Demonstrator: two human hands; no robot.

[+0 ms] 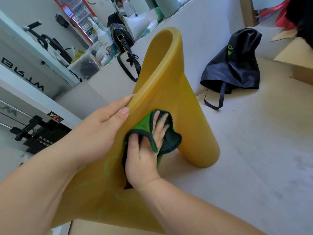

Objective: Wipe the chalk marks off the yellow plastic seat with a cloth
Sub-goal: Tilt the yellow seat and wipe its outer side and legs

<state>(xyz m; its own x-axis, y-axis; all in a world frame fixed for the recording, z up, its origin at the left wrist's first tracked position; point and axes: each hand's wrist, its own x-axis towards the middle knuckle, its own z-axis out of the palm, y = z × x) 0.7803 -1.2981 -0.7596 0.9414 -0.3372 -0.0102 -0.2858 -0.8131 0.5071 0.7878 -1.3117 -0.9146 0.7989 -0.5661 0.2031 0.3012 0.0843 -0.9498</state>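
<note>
The yellow plastic seat (169,85) stands tilted in the middle of the view, its curved top edge pointing up and away. Faint green chalk marks (108,165) show on its lower surface. My left hand (101,126) grips the seat's left edge, thumb on the front face and fingers behind. My right hand (147,148) presses a green cloth with dark trim (171,141) flat against the seat's face, fingers spread over the cloth, thumb tucked into a fold.
A black bag (233,65) lies on the pale floor to the right. A ledge behind holds a black handbag (122,38), white bottles (103,38) and a clear box (84,63). A cardboard box (298,60) sits far right; black equipment (39,133) stands left.
</note>
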